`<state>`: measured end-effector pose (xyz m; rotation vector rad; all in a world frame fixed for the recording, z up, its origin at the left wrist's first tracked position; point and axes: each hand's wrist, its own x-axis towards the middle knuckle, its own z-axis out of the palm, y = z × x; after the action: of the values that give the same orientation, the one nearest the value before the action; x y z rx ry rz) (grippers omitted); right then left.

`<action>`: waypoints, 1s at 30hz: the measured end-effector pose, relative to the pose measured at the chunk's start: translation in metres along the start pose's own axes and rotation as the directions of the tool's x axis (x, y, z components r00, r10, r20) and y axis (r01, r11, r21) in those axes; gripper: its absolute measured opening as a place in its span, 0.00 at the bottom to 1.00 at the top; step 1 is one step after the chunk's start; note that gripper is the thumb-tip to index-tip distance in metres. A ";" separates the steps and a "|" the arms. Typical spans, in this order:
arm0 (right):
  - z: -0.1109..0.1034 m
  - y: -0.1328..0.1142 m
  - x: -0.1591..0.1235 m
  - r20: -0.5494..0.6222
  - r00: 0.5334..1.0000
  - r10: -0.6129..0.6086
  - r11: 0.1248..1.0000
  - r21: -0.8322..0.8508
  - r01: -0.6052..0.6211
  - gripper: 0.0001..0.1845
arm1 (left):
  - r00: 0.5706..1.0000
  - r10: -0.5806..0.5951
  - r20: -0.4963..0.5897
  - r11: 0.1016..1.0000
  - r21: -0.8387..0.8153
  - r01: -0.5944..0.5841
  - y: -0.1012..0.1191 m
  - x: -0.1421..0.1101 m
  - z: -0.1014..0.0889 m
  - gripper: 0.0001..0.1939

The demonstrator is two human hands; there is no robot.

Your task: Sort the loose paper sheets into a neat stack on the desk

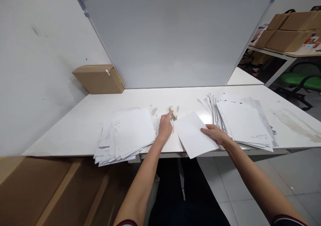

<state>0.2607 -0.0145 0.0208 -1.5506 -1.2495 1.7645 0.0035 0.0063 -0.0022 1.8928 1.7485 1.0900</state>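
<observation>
A small cream stapler (pixel 173 113) lies on the white table, its metal end toward me. My left hand (pixel 166 125) is just left of it, index finger stretched out and its tip at the stapler's side; the other fingers are curled and partly hidden. Between thumb and fingers, my right hand (pixel 213 132) pinches the right edge of a white sheet of paper (pixel 194 135); whether it is one sheet or several I cannot tell. The paper's far left corner is close to the stapler's metal end, and its near corner hangs past the table edge.
Loose paper stacks flank my hands: a left stack (pixel 134 130) overhanging the front edge, and a right stack (pixel 244 122) with fanned sheets. Behind stand a whiteboard (pixel 165 42) and a cardboard box (pixel 99 80). More cardboard boxes (pixel 286 40) and a green chair (pixel 301 80) are at right.
</observation>
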 end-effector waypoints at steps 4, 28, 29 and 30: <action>-0.002 -0.002 0.002 -0.002 1.000 -0.009 1.000 0.016 0.009 0.12 | 0.999 0.014 0.038 0.997 0.076 -0.017 -0.003 0.003 0.003 0.32; 0.006 -0.013 0.002 -0.103 0.994 0.032 0.999 0.044 -0.028 0.09 | 0.998 0.032 0.049 0.985 0.167 -0.040 -0.008 0.001 0.009 0.32; 0.004 -0.015 -0.001 -0.118 0.993 0.028 0.999 0.022 -0.025 0.09 | 0.998 0.038 0.045 0.985 0.169 -0.045 -0.009 0.001 0.009 0.33; 0.000 -0.017 -0.006 -0.146 0.989 0.014 1.000 -0.002 -0.014 0.10 | 0.998 0.044 0.041 0.984 0.170 -0.051 -0.008 0.000 0.009 0.33</action>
<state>0.2580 -0.0111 0.0385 -1.6615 -1.1732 1.6260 0.0041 0.0100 -0.0135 2.0516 1.8376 0.9406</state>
